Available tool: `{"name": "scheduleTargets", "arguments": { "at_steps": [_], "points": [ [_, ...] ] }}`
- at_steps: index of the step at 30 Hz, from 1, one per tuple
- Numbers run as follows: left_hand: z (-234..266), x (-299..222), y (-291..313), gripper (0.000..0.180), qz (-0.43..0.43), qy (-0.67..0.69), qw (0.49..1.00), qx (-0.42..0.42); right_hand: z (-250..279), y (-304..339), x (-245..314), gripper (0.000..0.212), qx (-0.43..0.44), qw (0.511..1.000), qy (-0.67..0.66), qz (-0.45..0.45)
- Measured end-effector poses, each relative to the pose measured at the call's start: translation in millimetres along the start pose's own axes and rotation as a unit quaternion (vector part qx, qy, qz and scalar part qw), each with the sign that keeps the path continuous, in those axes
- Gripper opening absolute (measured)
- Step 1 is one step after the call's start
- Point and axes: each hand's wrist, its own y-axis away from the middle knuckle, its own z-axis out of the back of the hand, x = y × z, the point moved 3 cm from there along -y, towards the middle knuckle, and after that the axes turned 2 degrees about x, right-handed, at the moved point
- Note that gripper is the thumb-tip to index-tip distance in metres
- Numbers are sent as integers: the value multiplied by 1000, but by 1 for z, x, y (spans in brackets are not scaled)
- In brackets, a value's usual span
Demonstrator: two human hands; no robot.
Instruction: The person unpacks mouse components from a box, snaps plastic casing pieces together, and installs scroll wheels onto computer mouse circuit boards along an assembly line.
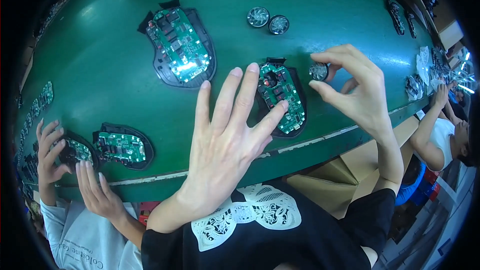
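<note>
Between the thumb and forefinger of my right hand (357,87) is a small round black wheel (318,72) with silvery spokes, held just above the table. My left hand (217,130) has its fingers spread, and its thumb rests over a green circuit board (289,114) in a black, curved plastic shell (298,81). The left fingers cover part of that shell's left side. Beyond them lies a larger black shell (212,60) holding another green circuit board (182,45). Two similar spoked wheels (258,17) sit side by side farther back.
At left, a co-worker's hands (97,192) are around a board in a shell, beside another board assembly (122,147). Rows of boards (37,105) line the far left. Several dark parts (395,16) and clear plastic bags (422,70) lie at right. A cardboard box (325,190) stands below the table edge.
</note>
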Motion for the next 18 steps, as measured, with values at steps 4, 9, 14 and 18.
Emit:
{"name": "scheduleTargets", "arguments": {
  "at_steps": [4, 9, 14, 18],
  "points": [
    [-4, -3, 4, 71, 18, -31, 999, -6, -10, -8, 17, 29, 7, 999, -16, 38],
    [-10, -12, -2, 64, 33, -64, 997, -19, -26, -8, 27, 34, -46, 980, 140, 134],
    [-5, -15, 1, 61, 43, -51, 997, -29, -32, -20, 38, 38, -61, 976, 160, 135],
    [-7, -13, -1, 61, 44, -37, 998, -28, -38, -19, 39, 41, -59, 976, 161, 131]
  ]
}}
